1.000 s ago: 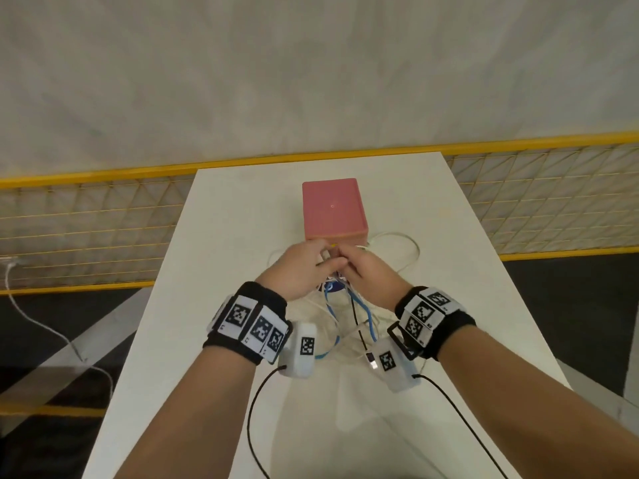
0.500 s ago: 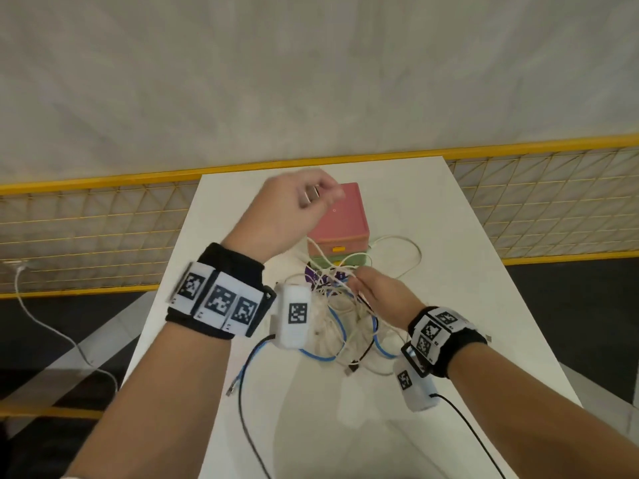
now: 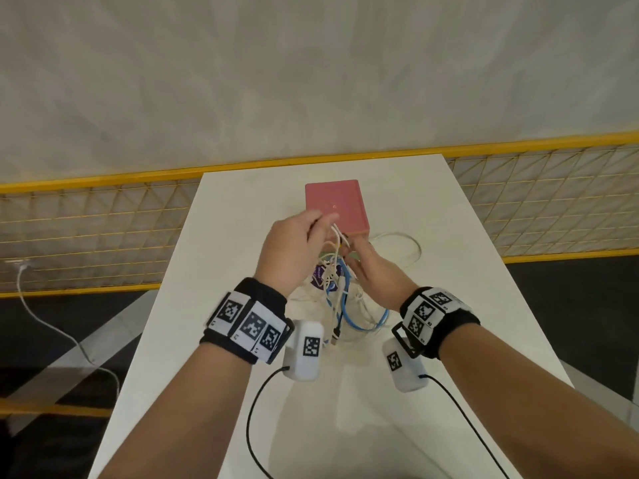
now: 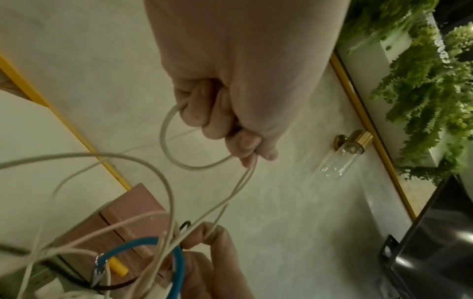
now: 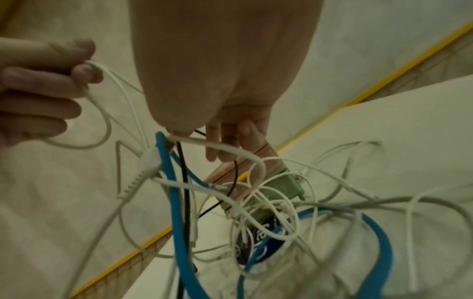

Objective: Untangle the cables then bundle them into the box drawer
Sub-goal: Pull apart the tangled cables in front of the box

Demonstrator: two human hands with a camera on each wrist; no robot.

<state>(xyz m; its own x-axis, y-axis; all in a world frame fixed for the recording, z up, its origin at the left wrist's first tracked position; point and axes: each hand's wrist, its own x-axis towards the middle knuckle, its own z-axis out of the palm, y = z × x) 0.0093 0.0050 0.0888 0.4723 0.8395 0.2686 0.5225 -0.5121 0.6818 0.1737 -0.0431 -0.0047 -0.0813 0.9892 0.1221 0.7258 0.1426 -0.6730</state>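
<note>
A tangle of white, blue and black cables (image 3: 340,299) hangs and lies in front of the pink box (image 3: 334,207) on the white table (image 3: 449,305). My left hand (image 3: 297,250) is raised beside the box, fingers curled round a loop of white cable (image 4: 174,145). Just to its right, my right hand (image 3: 371,271) pinches several strands of the tangle, among them a blue cable (image 5: 176,202) and a white one (image 5: 230,149). The box's green drawer (image 5: 279,182) shows open under the cables in the right wrist view.
A loose white cable loop (image 3: 404,247) lies on the table right of the box. A yellow mesh railing (image 3: 103,236) runs behind and beside the table. A white cord (image 3: 52,323) trails on the dark floor at left.
My left hand, raised high half a second ago, has come back down toward the box with its white cable. My right hand has lifted slightly and now meets it over the tangle.
</note>
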